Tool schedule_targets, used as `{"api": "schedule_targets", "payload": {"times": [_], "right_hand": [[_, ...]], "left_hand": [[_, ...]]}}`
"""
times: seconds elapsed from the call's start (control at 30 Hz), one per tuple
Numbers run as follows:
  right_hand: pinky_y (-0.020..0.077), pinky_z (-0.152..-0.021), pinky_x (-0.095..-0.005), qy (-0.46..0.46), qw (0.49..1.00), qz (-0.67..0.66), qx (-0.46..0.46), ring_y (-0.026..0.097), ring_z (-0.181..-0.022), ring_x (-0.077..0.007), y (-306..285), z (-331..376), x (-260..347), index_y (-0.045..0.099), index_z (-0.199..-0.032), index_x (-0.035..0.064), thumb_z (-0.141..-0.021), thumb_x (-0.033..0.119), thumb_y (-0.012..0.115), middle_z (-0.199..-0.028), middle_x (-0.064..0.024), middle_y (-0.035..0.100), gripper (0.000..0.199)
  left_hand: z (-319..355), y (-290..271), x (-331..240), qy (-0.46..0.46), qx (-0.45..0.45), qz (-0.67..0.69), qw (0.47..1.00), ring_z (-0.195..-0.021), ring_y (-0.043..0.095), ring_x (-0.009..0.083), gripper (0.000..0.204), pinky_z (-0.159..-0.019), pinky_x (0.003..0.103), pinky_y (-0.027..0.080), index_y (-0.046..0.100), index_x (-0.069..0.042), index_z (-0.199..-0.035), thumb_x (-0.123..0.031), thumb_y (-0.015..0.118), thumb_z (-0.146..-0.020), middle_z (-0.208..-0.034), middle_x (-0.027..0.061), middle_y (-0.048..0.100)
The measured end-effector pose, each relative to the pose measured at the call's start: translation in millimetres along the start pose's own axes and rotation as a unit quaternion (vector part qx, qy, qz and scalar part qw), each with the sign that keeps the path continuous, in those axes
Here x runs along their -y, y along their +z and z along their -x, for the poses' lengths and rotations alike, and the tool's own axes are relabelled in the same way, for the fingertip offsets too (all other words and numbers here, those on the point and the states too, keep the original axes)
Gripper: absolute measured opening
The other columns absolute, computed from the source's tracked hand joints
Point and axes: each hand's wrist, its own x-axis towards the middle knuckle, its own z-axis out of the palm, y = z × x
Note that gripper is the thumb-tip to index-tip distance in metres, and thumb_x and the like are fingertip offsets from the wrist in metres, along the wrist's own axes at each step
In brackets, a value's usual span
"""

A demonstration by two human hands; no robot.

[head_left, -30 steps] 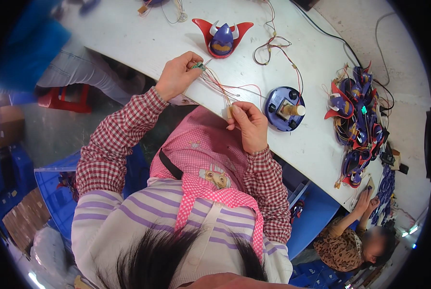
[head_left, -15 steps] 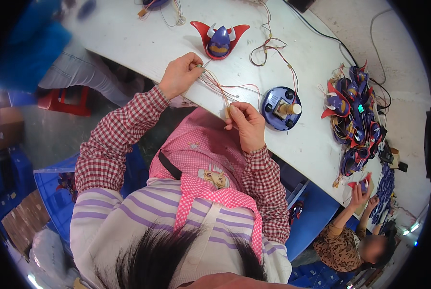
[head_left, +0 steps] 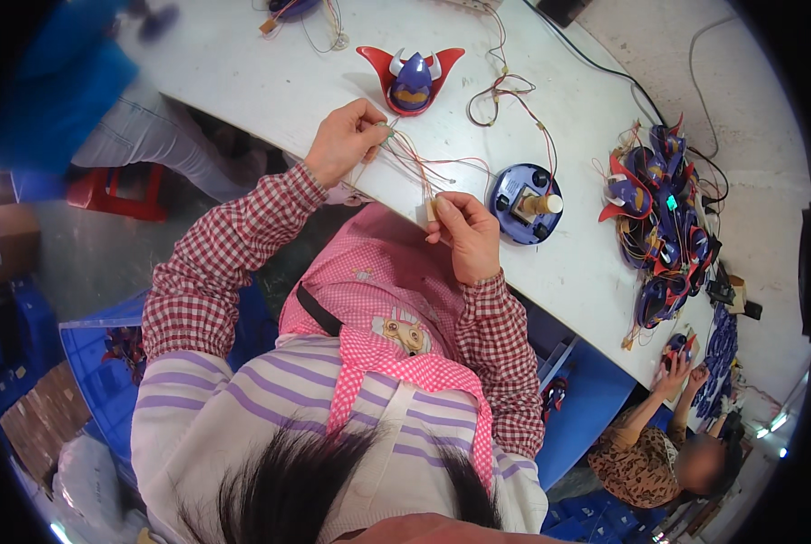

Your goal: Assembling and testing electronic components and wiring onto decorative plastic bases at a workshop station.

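Over the table's near edge, my left hand (head_left: 344,141) pinches a small green circuit board (head_left: 387,136) between thumb and fingertips. Several thin red, white and dark wires (head_left: 413,156) run from it toward my right hand (head_left: 467,239). That hand is closed on a small tan connector (head_left: 431,209) at the wires' other end. Just beyond my left hand stands a purple toy head (head_left: 412,82) with white horns and a red winged collar. To the right of my right hand lies a blue oval unit (head_left: 525,205) with a tan-and-white cylinder on it, wired to a cable.
A pile of similar purple and red toy parts with wires (head_left: 664,227) covers the right side of the white table (head_left: 578,281). Blue bins (head_left: 587,408) stand below. A co-worker (head_left: 646,453) handles a part at lower right; another person (head_left: 70,100) is at upper left.
My left hand has turned slightly, and more of the green board shows. My right hand stays nearly still. The co-worker at lower right has turned and lowered the part in their hands.
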Motion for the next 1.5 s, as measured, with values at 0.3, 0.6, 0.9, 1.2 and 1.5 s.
{"api": "schedule_targets", "payload": {"times": [0.3, 0.6, 0.9, 1.2, 1.5], "right_hand": [[0.05, -0.055, -0.0194, 0.007, 1.0, 0.007, -0.012, 0.057, -0.063, -0.0119, 0.7, 0.3, 1.6, 0.057, -0.105, -0.0036, -0.09, 0.01, 0.059, -0.081, -0.0093, 0.06, 0.02], [0.0502, -0.056, -0.0195, 0.003, 0.999, -0.01, -0.033, 0.056, -0.062, -0.0113, -2.9, 6.3, 9.5, 0.058, -0.105, -0.0031, -0.09, 0.011, 0.059, -0.08, -0.0087, 0.06, 0.02], [0.0496, -0.056, -0.0197, -0.02, 0.999, 0.04, -0.026, 0.054, -0.061, -0.0112, -15.1, 6.5, 8.6, 0.058, -0.104, -0.0039, -0.09, 0.009, 0.059, -0.079, -0.0087, 0.059, 0.019], [0.0492, -0.056, -0.02, -0.004, 0.998, 0.051, -0.019, 0.054, -0.061, -0.0118, -15.9, 3.2, 8.4, 0.058, -0.103, -0.0042, -0.09, 0.008, 0.059, -0.079, -0.0097, 0.059, 0.018], [0.0489, -0.056, -0.0204, -0.003, 0.997, 0.065, -0.03, 0.054, -0.062, -0.0121, -11.9, 3.7, 7.7, 0.058, -0.103, -0.0044, -0.09, 0.007, 0.058, -0.079, -0.0102, 0.059, 0.017]], "left_hand": [[6.1, 6.1, -16.4, 0.041, -0.001, -0.088, 0.995, -0.055, 0.046, 0.0087, 0.024, -0.052, 0.019, 0.038, 0.057, 0.002, -0.102, 0.0, 0.062, -0.079, -0.069, 0.0047, 0.052], [10.2, 13.6, -7.0, 0.002, -0.008, 0.048, 0.999, -0.053, 0.047, 0.0085, 0.026, -0.049, 0.018, 0.038, 0.058, 0.002, -0.104, -0.003, 0.063, -0.079, -0.068, 0.004, 0.052], [14.9, 14.0, -22.8, -0.047, 0.021, 0.07, 0.996, -0.059, 0.05, 0.0089, 0.023, -0.055, 0.018, 0.043, 0.058, 0.003, -0.107, -0.002, 0.06, -0.085, -0.076, 0.0066, 0.056], [14.3, 13.8, -21.8, -0.059, 0.026, 0.083, 0.994, -0.06, 0.051, 0.0093, 0.022, -0.057, 0.018, 0.046, 0.057, 0.003, -0.108, -0.002, 0.059, -0.086, -0.076, 0.0071, 0.057], [12.5, 14.5, -23.1, -0.054, 0.025, 0.074, 0.995, -0.059, 0.052, 0.0096, 0.021, -0.056, 0.018, 0.046, 0.057, 0.003, -0.105, 0.0, 0.057, -0.084, -0.074, 0.0066, 0.057]]}}
